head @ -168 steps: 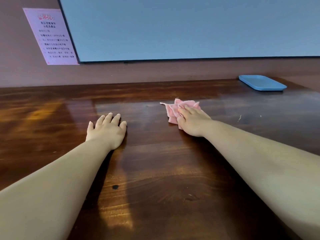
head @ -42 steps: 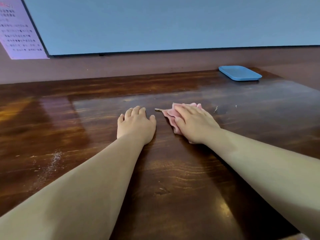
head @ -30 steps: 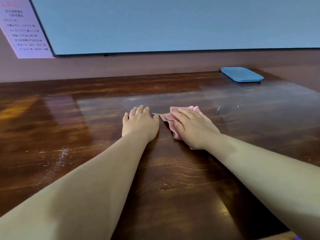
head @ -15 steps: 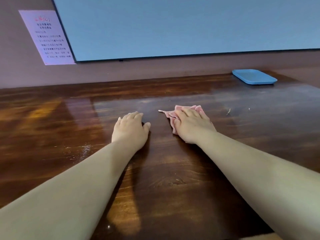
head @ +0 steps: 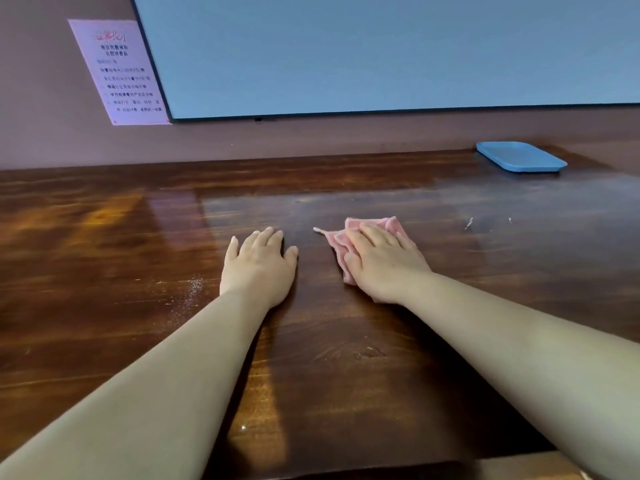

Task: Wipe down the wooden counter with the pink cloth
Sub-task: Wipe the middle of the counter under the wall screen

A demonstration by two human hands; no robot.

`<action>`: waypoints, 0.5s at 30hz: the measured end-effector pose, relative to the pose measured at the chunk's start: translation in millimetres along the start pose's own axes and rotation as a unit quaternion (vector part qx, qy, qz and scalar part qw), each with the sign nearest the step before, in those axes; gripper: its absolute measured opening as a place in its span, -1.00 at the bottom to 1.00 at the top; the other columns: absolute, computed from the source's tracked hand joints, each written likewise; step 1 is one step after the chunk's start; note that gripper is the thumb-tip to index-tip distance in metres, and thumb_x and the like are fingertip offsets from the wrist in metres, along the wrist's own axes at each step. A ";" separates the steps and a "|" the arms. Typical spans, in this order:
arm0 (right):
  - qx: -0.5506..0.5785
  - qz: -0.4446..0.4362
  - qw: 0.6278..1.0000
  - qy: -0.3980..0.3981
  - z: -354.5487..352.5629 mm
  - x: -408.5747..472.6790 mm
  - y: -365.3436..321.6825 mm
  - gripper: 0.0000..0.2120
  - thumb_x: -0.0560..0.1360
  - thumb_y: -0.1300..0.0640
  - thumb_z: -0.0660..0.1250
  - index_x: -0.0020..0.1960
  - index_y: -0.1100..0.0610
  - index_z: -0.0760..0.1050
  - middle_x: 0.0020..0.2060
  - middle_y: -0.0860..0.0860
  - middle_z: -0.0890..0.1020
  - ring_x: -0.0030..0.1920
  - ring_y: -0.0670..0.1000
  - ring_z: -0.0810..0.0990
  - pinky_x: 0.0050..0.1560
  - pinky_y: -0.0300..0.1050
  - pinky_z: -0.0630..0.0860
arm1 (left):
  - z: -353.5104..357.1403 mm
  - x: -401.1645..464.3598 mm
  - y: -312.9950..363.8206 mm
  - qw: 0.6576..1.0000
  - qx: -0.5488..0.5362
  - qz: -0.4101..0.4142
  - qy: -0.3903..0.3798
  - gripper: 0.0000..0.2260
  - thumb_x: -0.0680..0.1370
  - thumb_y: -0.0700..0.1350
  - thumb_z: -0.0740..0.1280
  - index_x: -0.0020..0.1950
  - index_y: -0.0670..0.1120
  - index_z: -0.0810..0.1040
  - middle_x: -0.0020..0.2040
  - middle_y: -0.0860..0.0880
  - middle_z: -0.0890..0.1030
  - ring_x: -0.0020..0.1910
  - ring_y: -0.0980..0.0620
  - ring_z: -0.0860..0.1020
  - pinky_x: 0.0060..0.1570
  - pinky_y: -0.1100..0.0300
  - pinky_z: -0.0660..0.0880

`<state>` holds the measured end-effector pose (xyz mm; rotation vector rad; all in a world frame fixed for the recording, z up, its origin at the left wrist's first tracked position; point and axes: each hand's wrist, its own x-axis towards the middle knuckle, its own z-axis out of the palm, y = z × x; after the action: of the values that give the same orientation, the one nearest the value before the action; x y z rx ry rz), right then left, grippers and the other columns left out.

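The dark wooden counter (head: 346, 358) fills the lower view. A crumpled pink cloth (head: 341, 237) lies near its middle, and my right hand (head: 381, 261) presses flat on top of it, covering most of it. Only the cloth's left and far edges show. My left hand (head: 259, 265) rests palm down on the bare wood a short way left of the cloth, fingers slightly apart and holding nothing.
A blue tray (head: 521, 157) sits at the far right by the wall. White dust (head: 194, 289) marks the wood left of my left hand, and small crumbs (head: 469, 223) lie right of the cloth. A screen (head: 381, 53) and a paper notice (head: 117, 71) hang on the wall.
My left hand has drawn a little away from the cloth, widening the gap. My right hand stays pressed on the cloth. The view has shifted left.
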<state>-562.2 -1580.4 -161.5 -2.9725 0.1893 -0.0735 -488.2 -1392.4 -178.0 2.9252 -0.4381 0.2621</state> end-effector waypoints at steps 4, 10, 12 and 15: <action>-0.005 -0.033 0.999 0.012 11.4 -22.1 0.0 -0.48 0.67 -0.11 -0.12 0.60 -0.08 0.11 0.62 -0.02 0.11 0.61 0.00 0.02 0.57 0.03 -0.12 | 2.5 0.1 0.2 1.000 0.002 0.001 -0.005 -0.48 0.64 0.18 -0.06 0.56 0.02 0.16 0.57 0.07 0.13 0.55 0.06 0.04 0.51 -0.03 -0.13; 0.002 0.030 1.000 0.007 -1.8 9.1 -21.6 -0.54 0.69 -0.05 -0.10 0.55 -0.03 0.21 0.59 -0.01 0.18 0.58 0.04 0.10 0.57 0.07 -0.03 | -2.8 -2.1 2.0 1.000 -0.005 -0.005 -0.019 -0.49 0.64 0.17 -0.07 0.56 0.02 0.14 0.58 0.07 0.10 0.55 0.07 0.01 0.50 -0.03 -0.15; 0.004 0.007 1.000 -0.006 1.5 -3.3 -23.6 -0.53 0.68 -0.07 -0.11 0.56 -0.04 0.18 0.61 0.00 0.14 0.60 0.04 0.06 0.58 0.09 -0.06 | -2.5 -2.9 1.7 1.000 -0.005 -0.005 -0.017 -0.49 0.64 0.17 -0.07 0.56 0.02 0.13 0.58 0.07 0.10 0.55 0.07 0.01 0.50 -0.03 -0.16; -0.013 -0.026 1.000 -0.003 13.7 -27.7 -21.7 -0.48 0.67 -0.13 -0.14 0.61 -0.07 0.08 0.63 0.00 0.08 0.62 0.02 -0.01 0.59 0.07 -0.11 | 1.4 -1.8 -0.1 1.000 -0.006 0.006 -0.011 -0.48 0.65 0.17 -0.08 0.56 0.00 0.14 0.58 0.05 0.11 0.55 0.05 0.02 0.50 -0.04 -0.14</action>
<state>-586.2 -1553.4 -172.5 -3.0030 0.1129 -0.0691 -489.7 -1392.1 -179.8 2.9166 -0.4578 0.2277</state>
